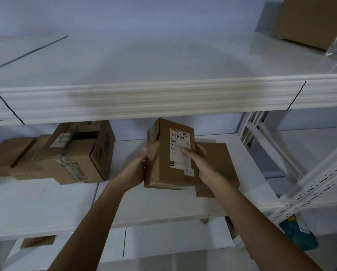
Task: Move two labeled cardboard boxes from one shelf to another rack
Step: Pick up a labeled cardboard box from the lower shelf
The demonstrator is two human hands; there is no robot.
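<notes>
A tall brown cardboard box (163,161) with a white barcode label on its front is held between both hands, just above the middle white shelf (124,204). My left hand (133,171) presses its left side. My right hand (200,163) grips its right side, fingers lying across the label. Directly behind and to the right, a second flatter brown box (222,163) rests on the same shelf, partly hidden by my right hand and the held box.
A larger taped, torn-open carton (77,153) and flat brown boxes (9,153) sit at the shelf's left. The upper shelf (163,100) carries a big carton (308,20) at far right. A perforated white rack post (318,182) stands right. A teal bag (298,235) lies below.
</notes>
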